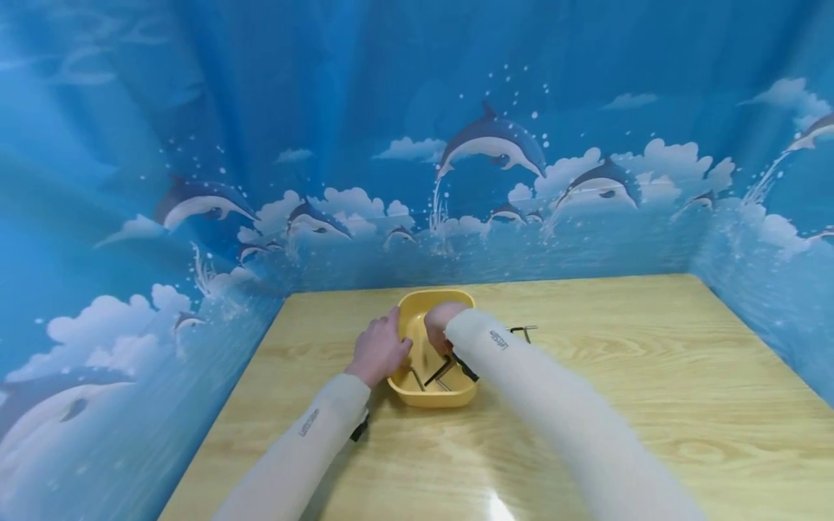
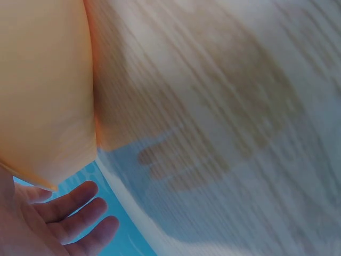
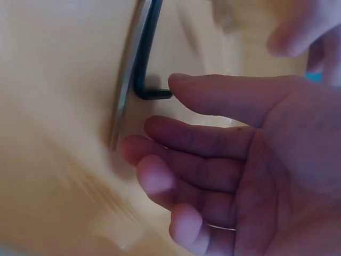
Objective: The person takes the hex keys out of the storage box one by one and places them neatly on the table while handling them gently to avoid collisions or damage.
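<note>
Your left hand (image 1: 380,349) grips the tub (image 1: 423,399) at 9 o'clock; right hand (image 3: 250,170) loose beside hex key (image 3: 146,50); right sleeve (image 1: 547,391) hides 3 o'clock rim.

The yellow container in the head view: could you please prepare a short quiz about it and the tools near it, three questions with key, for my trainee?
1. Which hand reaches inside the yellow container: A) left, B) right?
2. True or false: all hex keys in view lie inside the container.
3. Fill in: in the right wrist view, the bent hex key whose short end points toward the right thumb is ____ in colour.

Key:
1. B, the right hand.
2. False; at least one lies on the table.
3. Black.
</note>
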Available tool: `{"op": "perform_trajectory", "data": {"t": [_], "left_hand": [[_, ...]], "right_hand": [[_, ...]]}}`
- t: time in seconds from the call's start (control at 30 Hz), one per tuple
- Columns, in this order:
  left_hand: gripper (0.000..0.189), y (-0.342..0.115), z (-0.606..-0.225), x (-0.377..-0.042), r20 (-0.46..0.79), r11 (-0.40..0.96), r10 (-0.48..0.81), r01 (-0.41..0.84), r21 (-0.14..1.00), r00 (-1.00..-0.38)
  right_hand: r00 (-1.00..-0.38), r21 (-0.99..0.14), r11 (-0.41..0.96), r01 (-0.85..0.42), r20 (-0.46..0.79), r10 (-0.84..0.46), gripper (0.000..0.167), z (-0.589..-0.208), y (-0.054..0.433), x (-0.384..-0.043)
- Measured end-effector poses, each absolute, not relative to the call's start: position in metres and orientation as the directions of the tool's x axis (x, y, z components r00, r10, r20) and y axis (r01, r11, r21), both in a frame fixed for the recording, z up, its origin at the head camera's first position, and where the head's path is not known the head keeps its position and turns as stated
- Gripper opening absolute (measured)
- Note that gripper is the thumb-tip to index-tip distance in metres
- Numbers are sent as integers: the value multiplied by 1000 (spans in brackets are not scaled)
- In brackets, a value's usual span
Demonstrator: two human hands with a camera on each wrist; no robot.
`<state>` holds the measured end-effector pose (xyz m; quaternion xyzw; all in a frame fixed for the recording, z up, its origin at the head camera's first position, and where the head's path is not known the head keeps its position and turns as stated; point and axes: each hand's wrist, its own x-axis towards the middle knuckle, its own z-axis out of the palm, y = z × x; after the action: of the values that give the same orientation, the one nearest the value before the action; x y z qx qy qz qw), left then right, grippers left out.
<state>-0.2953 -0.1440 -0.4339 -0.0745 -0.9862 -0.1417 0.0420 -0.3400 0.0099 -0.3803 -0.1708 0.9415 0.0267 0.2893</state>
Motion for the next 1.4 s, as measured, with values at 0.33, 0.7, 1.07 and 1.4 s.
{"op": "perform_trajectory", "data": {"t": [0.33,0.7,1.07,1.4], "left_hand": [[69,-140,-437,-296,124,953,144,172,252,-982],[67,-134,-414,-313,174,953,168,205,223,-970],[70,-147,-431,-294,165,949,115,157,271,-980],[67,-148,-440,-285,194,944,127,179,278,-973]], "right_hand": [[-809,-25,965,-260,-541,-231,12,-382,6,-328],[-862,-53,931,-360,-362,-354,17,-364,21,-350],[-856,-78,897,-435,-273,-439,18,-380,20,-341],[-864,-140,863,-486,-74,-499,20,-385,32,-323]]}}
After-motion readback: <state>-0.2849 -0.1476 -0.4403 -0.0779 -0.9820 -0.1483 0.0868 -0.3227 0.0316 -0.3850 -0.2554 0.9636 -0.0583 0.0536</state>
